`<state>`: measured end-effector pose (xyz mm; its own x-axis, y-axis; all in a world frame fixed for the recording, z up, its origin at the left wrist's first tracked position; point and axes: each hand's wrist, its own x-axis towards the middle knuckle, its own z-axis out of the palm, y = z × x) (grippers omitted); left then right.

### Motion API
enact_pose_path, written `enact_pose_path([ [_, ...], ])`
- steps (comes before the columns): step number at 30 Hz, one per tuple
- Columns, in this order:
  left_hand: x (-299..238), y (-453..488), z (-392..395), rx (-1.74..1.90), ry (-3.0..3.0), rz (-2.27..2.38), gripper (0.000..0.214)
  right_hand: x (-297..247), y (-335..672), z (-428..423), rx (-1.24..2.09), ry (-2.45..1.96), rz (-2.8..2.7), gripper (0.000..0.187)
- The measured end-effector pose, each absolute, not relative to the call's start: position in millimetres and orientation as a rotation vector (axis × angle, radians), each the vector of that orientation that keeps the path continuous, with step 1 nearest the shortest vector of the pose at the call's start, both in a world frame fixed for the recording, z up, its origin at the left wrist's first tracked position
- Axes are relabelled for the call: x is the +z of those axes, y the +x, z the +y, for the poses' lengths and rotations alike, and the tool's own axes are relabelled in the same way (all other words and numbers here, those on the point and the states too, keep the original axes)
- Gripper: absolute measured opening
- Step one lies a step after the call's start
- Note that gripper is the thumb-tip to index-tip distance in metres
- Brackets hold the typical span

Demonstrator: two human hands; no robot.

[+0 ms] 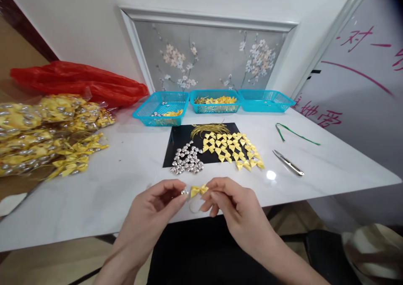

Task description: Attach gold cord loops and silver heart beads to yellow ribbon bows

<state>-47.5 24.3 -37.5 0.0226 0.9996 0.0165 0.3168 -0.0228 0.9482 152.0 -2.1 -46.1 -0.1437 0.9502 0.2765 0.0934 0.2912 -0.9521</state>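
Between its thumb and fingertips, my left hand (pixel 162 201) pinches a small silver bell (pixel 184 191). My right hand (pixel 231 201) is closed on a yellow ribbon bow (pixel 197 190), with a thin gold cord (pixel 192 208) looping below it. Bell and bow are close together over the table's front edge. Just beyond the hands, a pile of silver bells (pixel 187 161) lies partly on a black mat (pixel 170 148). Rows of yellow bows (pixel 234 148) are laid out to the right of the pile. Gold cords (pixel 210 129) lie in a bundle behind them.
Three blue baskets stand along the back: the left basket (pixel 141 113), middle basket (pixel 217 108) and right basket (pixel 267 104). Bagged yellow bows (pixel 28 138) and a red bag (pixel 78 81) occupy the left. Small snips (pixel 288 163) and a green tie (pixel 297 136) lie at right.
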Motion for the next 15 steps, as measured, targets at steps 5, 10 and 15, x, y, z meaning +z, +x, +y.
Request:
enact_pose_path([
  [5, -23.6, -40.1, 0.5, 1.084, 1.309, 1.235, 0.012, -38.2, 142.9, -9.3, 1.116, -0.907, -1.425, 0.017],
  [10, -22.7, -38.7, -9.6, 1.051, 1.208, 1.113, 0.010, -37.0, 143.7, -10.6, 0.876, -0.914, -1.490, 0.017],
  [15, -26.3, -36.5, -10.9, 1.039, 1.215, 1.099, 0.011, -39.2, 145.8, -12.0, 0.929, -0.902, -1.469, 0.018],
])
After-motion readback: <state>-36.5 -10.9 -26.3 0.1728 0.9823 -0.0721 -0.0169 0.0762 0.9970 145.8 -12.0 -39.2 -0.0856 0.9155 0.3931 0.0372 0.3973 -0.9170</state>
